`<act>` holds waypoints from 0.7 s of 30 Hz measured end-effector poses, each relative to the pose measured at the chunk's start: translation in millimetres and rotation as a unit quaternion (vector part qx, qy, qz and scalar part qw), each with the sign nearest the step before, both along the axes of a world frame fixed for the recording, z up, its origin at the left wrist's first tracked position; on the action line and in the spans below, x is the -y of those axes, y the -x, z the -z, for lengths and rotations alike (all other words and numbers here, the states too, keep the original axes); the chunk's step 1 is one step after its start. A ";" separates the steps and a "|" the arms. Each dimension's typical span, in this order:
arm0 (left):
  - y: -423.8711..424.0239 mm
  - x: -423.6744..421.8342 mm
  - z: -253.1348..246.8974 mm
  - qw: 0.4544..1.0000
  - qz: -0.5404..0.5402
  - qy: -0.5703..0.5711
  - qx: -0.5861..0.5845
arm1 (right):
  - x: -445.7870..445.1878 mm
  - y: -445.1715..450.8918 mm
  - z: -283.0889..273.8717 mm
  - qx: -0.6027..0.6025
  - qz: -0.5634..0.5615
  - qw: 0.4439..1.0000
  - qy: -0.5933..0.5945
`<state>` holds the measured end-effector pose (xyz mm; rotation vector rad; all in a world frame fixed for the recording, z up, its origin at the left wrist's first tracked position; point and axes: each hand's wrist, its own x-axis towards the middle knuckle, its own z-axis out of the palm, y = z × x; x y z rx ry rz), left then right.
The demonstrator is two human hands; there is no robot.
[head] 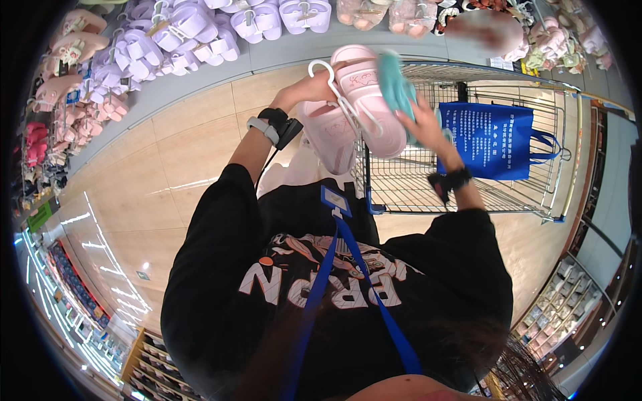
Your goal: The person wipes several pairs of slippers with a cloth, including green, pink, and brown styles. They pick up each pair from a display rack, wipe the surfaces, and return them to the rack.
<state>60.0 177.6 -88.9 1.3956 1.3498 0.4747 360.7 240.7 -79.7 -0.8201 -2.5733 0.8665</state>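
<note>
A pair of pale pink slippers [383, 128] hangs from a white plastic hanger [351, 110], raised in front of my body. My left hand [317, 89] grips the pair near the hanger's hook. A teal cloth [393, 82], blurred by motion, is in my right hand [426, 125]. The cloth lies against or very close to the right side of the nearer slipper; actual contact is hard to tell. Line drawings mark the slippers' straps. My left fingers are partly hidden behind the slippers.
To the right stands a metal shopping cart [406, 193], with a blue printed bag [484, 143] in it. Lilac slippers [256, 22] hang along the display ahead; pink slippers [108, 108] hang at the left. Tiled floor [200, 145] lies below. A shoe shelf [160, 366] stands at lower left.
</note>
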 end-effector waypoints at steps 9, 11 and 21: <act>4.1 14.6 26.0 0.998 -0.008 -0.060 -0.032 | 80.4 -71.7 -16.3 0.140 0.142 0.978 0.061; -0.3 16.9 15.0 0.994 -0.001 -0.097 -0.043 | 65.6 -50.4 -36.0 0.036 0.223 0.974 -0.003; -8.0 16.8 -45.0 0.990 0.019 -0.130 0.047 | 28.0 25.0 -46.1 0.159 0.133 0.977 -0.050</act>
